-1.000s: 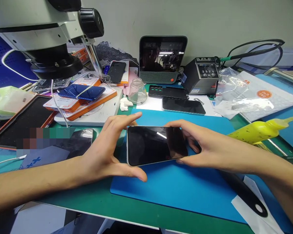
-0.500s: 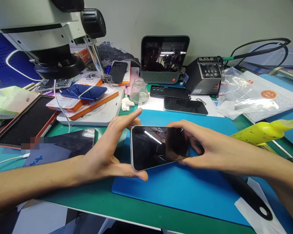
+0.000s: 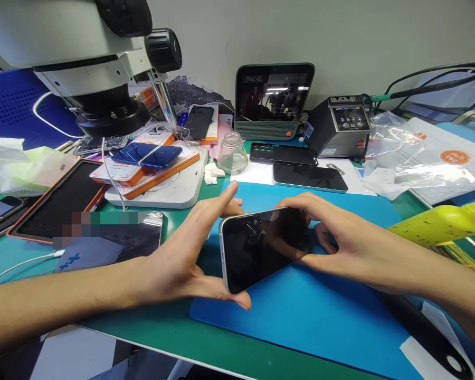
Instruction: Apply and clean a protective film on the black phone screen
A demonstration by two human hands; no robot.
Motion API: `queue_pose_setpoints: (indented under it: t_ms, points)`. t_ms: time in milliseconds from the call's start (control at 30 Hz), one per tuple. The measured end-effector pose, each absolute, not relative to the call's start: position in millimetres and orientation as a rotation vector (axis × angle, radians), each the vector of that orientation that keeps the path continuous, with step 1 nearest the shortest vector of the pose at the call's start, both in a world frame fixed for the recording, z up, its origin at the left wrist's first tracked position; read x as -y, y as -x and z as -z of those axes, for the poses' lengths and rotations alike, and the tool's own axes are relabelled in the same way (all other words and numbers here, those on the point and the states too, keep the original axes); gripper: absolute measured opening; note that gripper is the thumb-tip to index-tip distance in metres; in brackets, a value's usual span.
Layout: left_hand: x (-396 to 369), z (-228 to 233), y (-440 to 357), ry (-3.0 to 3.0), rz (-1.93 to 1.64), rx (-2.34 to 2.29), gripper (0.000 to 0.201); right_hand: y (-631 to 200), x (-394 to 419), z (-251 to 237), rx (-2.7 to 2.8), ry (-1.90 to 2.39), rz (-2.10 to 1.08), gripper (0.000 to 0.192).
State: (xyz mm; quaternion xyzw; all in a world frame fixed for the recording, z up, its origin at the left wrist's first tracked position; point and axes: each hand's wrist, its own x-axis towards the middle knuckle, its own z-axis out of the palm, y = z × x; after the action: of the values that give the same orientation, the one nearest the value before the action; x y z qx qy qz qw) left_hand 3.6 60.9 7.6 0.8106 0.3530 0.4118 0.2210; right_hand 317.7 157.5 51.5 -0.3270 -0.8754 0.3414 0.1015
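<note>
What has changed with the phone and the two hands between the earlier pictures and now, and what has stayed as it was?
The phone has been tipped up: its left end now stands higher off the blue mat, with the screen turned more toward the camera. The left hand and right hand have kept hold of its two ends throughout; nothing was let go. The camera shifted a little. The two phones behind and the yellow bottle stayed put.

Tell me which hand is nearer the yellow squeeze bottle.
Right. The right hand grips the phone at its far end, on the side towards the yellow squeeze bottle. The left hand holds the phone's opposite end, farther from the bottle.
</note>
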Motion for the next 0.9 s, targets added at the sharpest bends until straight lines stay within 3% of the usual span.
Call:
queue_pose_setpoints:
  t_ms: [333,567,733,900]
  points:
    - [-61.5,-15.1,-5.7,-2.376,-0.957,-0.949,0.129,-319.3,-160.3,-49.1,2.557,0.982,-0.979,0.056]
    - [-60.5,-18.5,-3.4,-2.112,-0.762,-1.039,0.125,-321.0,-164.4,-42.5,2.488,0.907,-0.825,0.053]
    - [-64.3,-25.3,-5.0,-1.864,-0.784,-1.052,0.067,-322.9,-165.9,-39.4,2.45,0.903,-0.743,0.057]
    - [-67.9,-27.0,-7.5,-1.783,-0.852,-1.119,0.056,-320.4,-161.3,-43.2,2.428,0.953,-0.867,0.063]
